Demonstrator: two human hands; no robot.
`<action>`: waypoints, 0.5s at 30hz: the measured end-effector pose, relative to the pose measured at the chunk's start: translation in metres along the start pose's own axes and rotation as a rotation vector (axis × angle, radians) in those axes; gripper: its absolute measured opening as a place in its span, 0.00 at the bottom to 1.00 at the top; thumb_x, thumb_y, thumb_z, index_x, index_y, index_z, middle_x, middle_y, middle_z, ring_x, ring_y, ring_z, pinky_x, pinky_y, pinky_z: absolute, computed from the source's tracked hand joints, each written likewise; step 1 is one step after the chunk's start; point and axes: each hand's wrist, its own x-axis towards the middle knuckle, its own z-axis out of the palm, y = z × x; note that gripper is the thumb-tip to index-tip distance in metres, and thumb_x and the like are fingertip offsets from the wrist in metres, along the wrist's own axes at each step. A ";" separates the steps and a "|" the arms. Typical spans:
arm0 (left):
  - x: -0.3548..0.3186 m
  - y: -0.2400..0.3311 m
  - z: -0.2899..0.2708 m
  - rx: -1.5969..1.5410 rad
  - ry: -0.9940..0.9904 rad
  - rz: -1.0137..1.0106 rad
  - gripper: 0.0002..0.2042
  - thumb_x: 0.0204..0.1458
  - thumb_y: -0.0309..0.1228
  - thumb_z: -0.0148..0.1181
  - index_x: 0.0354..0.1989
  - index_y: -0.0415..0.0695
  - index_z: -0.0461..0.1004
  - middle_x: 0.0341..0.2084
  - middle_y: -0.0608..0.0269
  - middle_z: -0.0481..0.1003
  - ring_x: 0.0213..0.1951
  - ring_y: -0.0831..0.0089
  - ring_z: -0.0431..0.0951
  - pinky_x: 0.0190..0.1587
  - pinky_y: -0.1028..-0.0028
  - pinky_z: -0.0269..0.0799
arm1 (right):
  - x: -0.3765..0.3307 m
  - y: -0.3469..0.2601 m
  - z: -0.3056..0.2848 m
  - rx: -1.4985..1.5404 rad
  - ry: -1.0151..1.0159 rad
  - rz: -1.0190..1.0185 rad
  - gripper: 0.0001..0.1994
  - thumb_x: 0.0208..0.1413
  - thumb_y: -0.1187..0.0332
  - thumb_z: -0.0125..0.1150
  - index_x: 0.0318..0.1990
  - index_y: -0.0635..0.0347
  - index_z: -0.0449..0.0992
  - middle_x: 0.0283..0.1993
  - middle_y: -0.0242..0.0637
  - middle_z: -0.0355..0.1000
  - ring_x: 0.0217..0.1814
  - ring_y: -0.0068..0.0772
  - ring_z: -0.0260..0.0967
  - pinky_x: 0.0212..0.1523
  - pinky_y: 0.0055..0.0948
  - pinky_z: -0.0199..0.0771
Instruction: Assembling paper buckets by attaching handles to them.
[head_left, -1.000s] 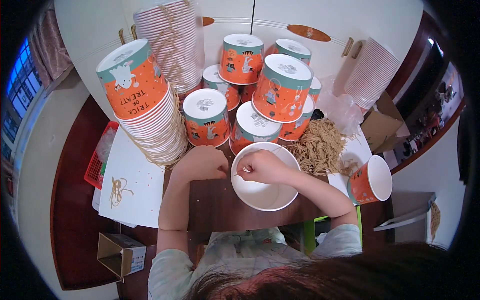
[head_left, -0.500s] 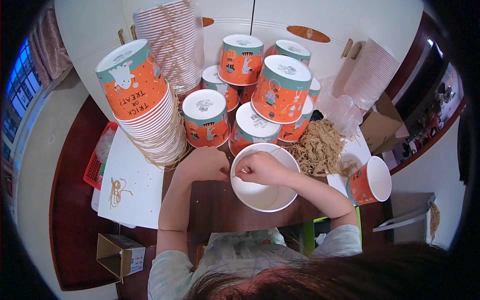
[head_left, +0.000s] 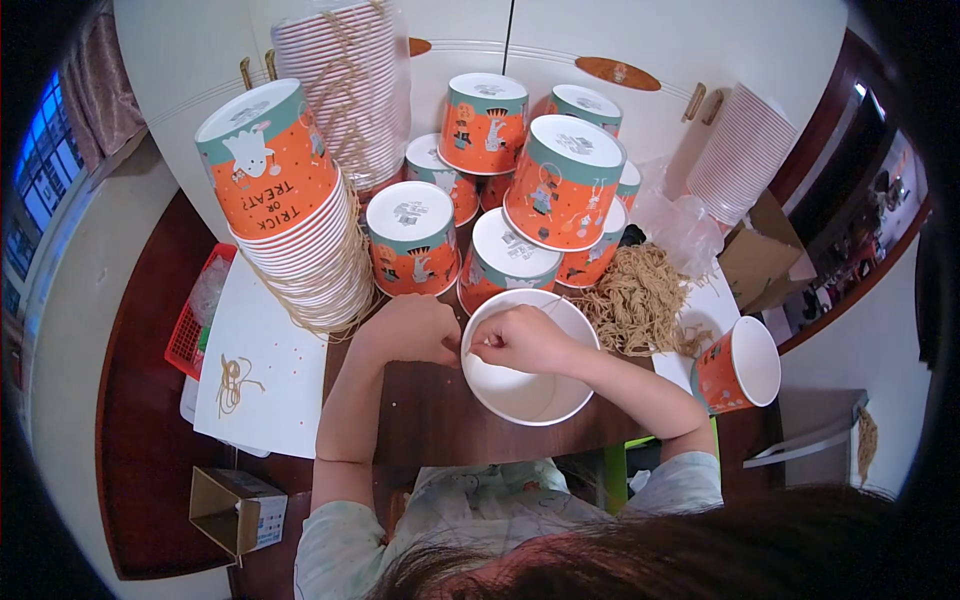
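Note:
A paper bucket (head_left: 530, 395), white inside, stands with its mouth up on the brown table in front of me. My right hand (head_left: 522, 338) reaches over its mouth, thumb and fingers pinched together just inside the left rim. A thin tan cord (head_left: 566, 305) shows at the bucket's far right rim, behind that hand; what lies between the fingertips is too small to make out. Outside the left rim, my left hand (head_left: 418, 328) is closed, knuckles up, its fingertips against the bucket's wall. Whatever it grips is hidden.
Upturned orange and green buckets (head_left: 412, 235) crowd the far side. A tall nested stack (head_left: 270, 170) with cords leans at left. Right of my bucket lies a heap of tan cords (head_left: 640, 300); beyond it, another bucket (head_left: 738, 368) lies tilted. Loose cords (head_left: 238, 385) rest on a white sheet.

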 end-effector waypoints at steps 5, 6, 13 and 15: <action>0.000 0.001 -0.001 -0.011 0.001 0.011 0.09 0.35 0.38 0.61 0.25 0.48 0.77 0.19 0.62 0.75 0.23 0.64 0.75 0.27 0.69 0.69 | 0.001 -0.004 -0.004 -0.017 -0.072 0.067 0.08 0.43 0.63 0.57 0.24 0.57 0.76 0.21 0.37 0.71 0.25 0.40 0.70 0.27 0.36 0.69; -0.001 0.001 -0.002 -0.019 -0.002 0.008 0.10 0.35 0.38 0.61 0.25 0.48 0.77 0.19 0.62 0.75 0.23 0.64 0.75 0.27 0.69 0.69 | 0.001 -0.005 -0.003 -0.010 -0.072 0.070 0.08 0.43 0.63 0.57 0.24 0.57 0.76 0.21 0.37 0.71 0.25 0.40 0.70 0.27 0.35 0.69; 0.002 -0.001 0.000 -0.055 0.015 0.081 0.10 0.37 0.39 0.60 0.26 0.48 0.77 0.19 0.60 0.74 0.22 0.63 0.75 0.26 0.69 0.68 | -0.001 0.002 0.001 0.003 -0.045 -0.011 0.06 0.44 0.66 0.58 0.26 0.58 0.76 0.21 0.37 0.70 0.22 0.35 0.68 0.25 0.31 0.66; 0.004 -0.006 0.001 -0.088 -0.014 0.094 0.09 0.36 0.37 0.61 0.26 0.49 0.78 0.20 0.61 0.75 0.24 0.63 0.75 0.27 0.68 0.69 | 0.000 0.002 0.002 0.004 -0.039 -0.041 0.06 0.45 0.66 0.58 0.28 0.57 0.77 0.23 0.37 0.71 0.24 0.36 0.69 0.26 0.31 0.67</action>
